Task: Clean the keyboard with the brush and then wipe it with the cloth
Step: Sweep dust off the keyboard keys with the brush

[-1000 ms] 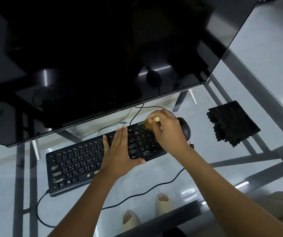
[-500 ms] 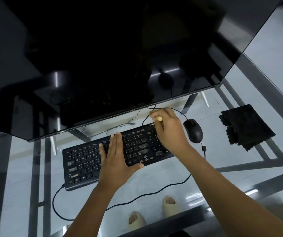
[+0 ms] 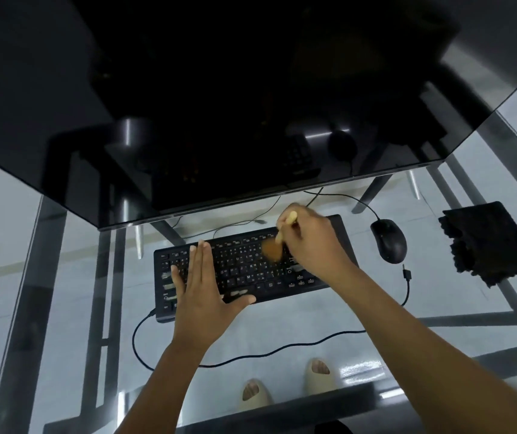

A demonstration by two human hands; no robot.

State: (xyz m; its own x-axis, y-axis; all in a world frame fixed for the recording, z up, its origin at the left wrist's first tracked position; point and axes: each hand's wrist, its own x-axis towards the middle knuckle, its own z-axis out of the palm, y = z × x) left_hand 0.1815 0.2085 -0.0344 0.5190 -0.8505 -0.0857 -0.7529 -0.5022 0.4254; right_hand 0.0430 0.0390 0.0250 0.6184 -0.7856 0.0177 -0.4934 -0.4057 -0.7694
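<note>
black keyboard (image 3: pixel 244 270), worn keys, brown brush (image 3: pixel 272 251) bristles touching it.

The keyboard (image 3: pixel 244 270) carries the only print in view: white legends on its black keys. Most are too small and blurred to read; a few in the middle rows look like single letters, perhaps K and L near the brush (image 3: pixel 272 250), M and B lower down, but not surely. No brand name is legible on it.
</note>
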